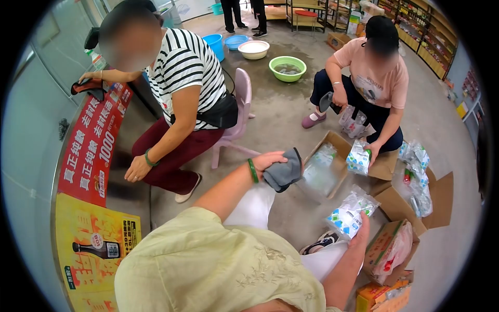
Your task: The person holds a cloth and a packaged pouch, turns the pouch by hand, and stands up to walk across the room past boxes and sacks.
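A folded grey cloth (283,171) with a dark edge is gripped in my left hand (268,160), above my lap. My right hand (359,232) holds a clear plastic-wrapped packet (351,216) with white, blue and green print, low on the right. Just beyond my hands stands an open cardboard box (335,143) with clear plastic packets in it. Another open box (397,205) to the right holds several similar packets. Across from me, a crouching person holds a like packet (358,157) in one hand and a grey cloth (326,101) in the other.
A person in a striped shirt (182,57) sits on my left by a pink chair (243,96). Basins, one of them green (287,78), stand on the wet floor ahead. More boxes, including an orange one (382,296), line my right. Shelves (426,41) stand at the back.
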{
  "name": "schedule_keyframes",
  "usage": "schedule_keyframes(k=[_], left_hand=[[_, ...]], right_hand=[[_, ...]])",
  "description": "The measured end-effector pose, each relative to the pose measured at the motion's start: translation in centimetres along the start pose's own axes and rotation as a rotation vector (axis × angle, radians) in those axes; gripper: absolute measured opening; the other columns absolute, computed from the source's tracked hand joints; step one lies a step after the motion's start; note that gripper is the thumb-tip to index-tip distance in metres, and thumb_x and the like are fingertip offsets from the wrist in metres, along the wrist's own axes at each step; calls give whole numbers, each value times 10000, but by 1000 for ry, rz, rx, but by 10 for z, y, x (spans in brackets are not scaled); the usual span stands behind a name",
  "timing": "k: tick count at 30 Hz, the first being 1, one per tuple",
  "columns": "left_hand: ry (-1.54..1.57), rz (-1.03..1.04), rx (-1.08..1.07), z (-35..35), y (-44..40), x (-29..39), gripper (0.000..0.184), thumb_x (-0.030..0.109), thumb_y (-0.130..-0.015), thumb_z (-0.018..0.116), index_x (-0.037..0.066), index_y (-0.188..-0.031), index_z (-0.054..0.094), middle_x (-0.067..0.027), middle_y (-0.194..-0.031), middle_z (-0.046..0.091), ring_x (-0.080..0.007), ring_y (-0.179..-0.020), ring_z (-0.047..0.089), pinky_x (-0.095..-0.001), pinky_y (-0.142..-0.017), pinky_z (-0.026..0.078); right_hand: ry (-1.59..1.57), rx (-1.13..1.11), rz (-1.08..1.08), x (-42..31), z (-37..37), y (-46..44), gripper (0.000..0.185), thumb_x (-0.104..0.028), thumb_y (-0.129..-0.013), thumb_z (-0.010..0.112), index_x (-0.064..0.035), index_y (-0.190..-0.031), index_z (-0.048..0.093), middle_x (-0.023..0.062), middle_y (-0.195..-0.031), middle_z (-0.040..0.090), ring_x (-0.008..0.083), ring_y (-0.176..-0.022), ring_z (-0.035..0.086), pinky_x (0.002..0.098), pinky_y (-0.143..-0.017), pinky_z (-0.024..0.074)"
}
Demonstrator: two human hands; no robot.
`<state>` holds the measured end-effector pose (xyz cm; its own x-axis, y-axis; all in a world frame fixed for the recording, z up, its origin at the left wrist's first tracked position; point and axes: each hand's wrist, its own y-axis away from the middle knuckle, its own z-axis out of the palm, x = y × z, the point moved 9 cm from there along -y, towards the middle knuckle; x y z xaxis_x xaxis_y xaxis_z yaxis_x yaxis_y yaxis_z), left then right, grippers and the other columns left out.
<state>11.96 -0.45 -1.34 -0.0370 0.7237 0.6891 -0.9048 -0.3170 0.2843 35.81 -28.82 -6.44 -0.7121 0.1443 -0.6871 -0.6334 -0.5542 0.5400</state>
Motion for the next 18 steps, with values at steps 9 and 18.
schedule_keyframes(k=[9, 18], left_hand=[[-27, 81, -102, 35, 11, 17, 394, 121, -850, 522, 7, -1224, 472, -120, -1107, 594, -210, -963, 615, -325, -842, 502], [37, 19, -58, 2, 1, -1, 358, 103, -869, 510, -3, -1210, 483, -123, -1111, 591, -199, -974, 607, -328, -843, 498]], right_hand=[[93, 48, -109, 2, -23, -20, 340, -198, -784, 620, -38, -1073, 540, 101, -979, 590, 263, -884, 602, 402, -772, 512], [10, 41, 5, 7, -15, -11, 344, -132, -786, 562, -24, -1103, 485, 137, -1044, 566, 287, -938, 591, 438, -797, 511]])
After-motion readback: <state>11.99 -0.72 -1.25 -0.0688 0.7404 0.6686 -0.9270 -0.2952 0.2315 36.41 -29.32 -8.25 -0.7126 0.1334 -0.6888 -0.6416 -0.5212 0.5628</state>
